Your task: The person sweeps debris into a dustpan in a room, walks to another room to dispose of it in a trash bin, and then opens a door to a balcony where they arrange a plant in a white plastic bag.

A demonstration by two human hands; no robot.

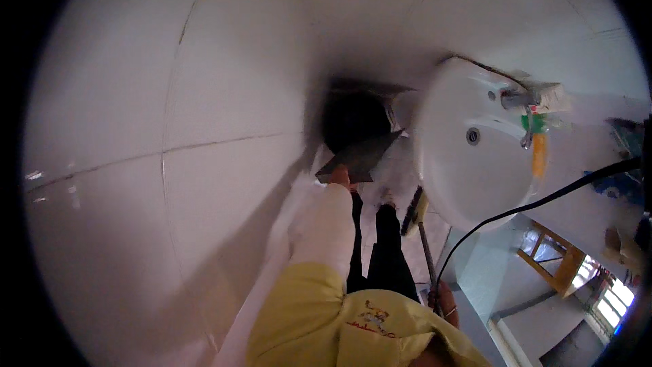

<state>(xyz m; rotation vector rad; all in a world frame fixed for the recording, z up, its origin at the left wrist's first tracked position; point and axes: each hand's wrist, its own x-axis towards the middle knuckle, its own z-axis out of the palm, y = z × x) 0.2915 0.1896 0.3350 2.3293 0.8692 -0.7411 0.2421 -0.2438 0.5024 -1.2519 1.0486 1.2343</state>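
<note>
My left hand (340, 176) grips a dark dustpan (365, 155) at its near edge. The pan lies tilted across the near side of a black round bin (352, 117) in the corner. Whether pan and bin touch, I cannot tell, and the bin's inside is too dark to make out. Low at my right side, my right hand (445, 299) is closed around the stick of a broom (427, 250). Its brush head (414, 210), with dark bristles, is down by the floor, under the near edge of the washbasin.
A white washbasin (473, 178) with a metal tap (517, 98) juts out on the right. White tiled wall (102, 112) rises close on my left. A black cable (555, 192) hangs across the right side. Farther right stands a wooden frame (552, 257).
</note>
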